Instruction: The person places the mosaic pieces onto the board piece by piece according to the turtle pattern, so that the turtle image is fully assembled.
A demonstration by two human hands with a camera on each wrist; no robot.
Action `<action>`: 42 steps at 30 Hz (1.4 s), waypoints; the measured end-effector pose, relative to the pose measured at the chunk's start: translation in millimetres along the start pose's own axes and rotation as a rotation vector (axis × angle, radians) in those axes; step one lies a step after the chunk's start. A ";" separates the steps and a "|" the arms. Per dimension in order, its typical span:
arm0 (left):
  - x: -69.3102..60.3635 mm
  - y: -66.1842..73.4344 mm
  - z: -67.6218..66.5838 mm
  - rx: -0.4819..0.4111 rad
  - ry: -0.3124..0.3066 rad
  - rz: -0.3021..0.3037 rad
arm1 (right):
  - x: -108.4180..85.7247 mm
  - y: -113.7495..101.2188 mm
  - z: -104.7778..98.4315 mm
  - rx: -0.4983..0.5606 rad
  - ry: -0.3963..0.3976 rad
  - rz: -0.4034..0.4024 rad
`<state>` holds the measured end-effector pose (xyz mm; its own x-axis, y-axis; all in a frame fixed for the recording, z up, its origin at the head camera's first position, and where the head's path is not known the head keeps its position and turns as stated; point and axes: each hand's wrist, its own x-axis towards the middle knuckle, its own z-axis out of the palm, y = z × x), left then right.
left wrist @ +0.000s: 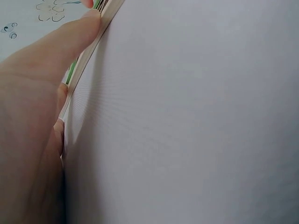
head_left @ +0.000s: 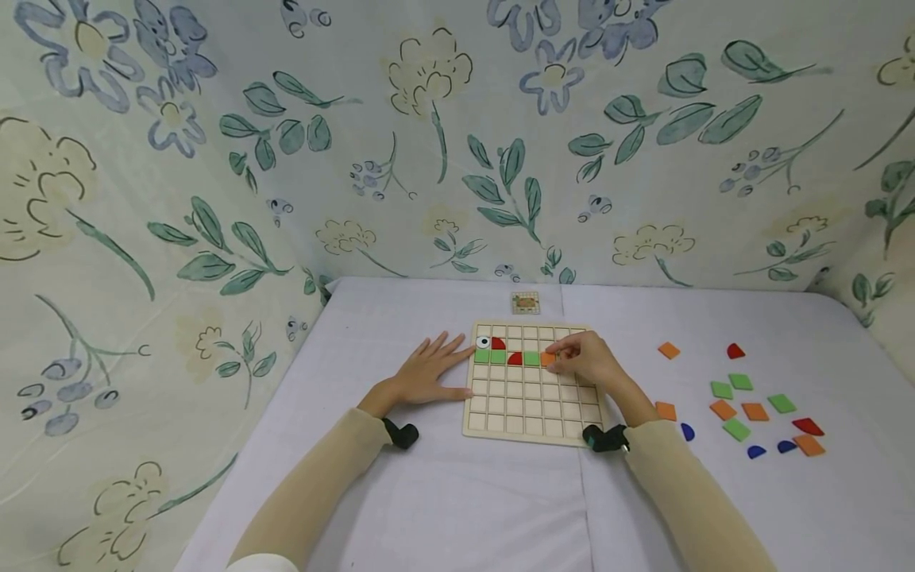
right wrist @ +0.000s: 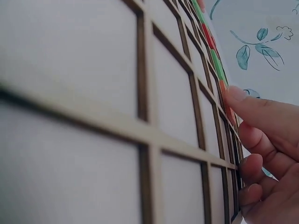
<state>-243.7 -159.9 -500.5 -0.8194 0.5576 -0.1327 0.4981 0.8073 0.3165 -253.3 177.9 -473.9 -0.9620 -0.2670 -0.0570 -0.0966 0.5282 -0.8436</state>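
A wooden grid board [head_left: 532, 413] lies on the white cloth. In its upper rows sit an eye piece [head_left: 484, 342], a red quarter piece [head_left: 498, 343], green squares [head_left: 482, 357], another red piece [head_left: 515, 359] and a green square [head_left: 531, 358]. My right hand [head_left: 589, 361] has thumb and fingers at an orange square [head_left: 547, 359] beside that green one; the right wrist view shows the thumb [right wrist: 238, 93] touching the orange piece [right wrist: 224, 93]. My left hand [head_left: 427, 373] lies spread at the board's left edge, its thumb and fingertips touching it; the left wrist view shows the thumb [left wrist: 60, 44] against the rim.
Right of the board lie loose pieces: several orange [head_left: 754, 411] and green ones [head_left: 741, 382], red ones [head_left: 808, 427] and blue half-rounds [head_left: 756, 452]. A small picture card [head_left: 525, 303] lies behind the board. A flower-patterned cloth [head_left: 429, 159] hangs at the back.
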 end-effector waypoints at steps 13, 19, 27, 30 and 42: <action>0.6 -2.1 2.6 0.016 0.004 -0.007 | -11.1 -4.9 -19.0 0.003 0.031 0.017; 0.6 -2.6 2.8 0.018 0.004 -0.010 | -21.6 -4.2 -36.9 -0.022 0.054 0.023; -0.7 -0.7 0.4 0.005 -0.002 -0.003 | -44.1 4.3 -66.7 -0.074 0.114 0.041; -0.5 -0.7 1.1 0.009 -0.008 -0.007 | -52.0 13.0 -77.2 -0.110 0.147 0.037; 1.1 -3.0 3.1 0.016 -0.009 -0.008 | -87.5 37.9 -120.6 -0.152 0.230 0.111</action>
<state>-245.3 -161.1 -504.5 -0.8211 0.5525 -0.1436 0.4959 0.8150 0.2998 -203.6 318.5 -436.5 -0.9998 -0.0205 -0.0077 -0.0078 0.6634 -0.7482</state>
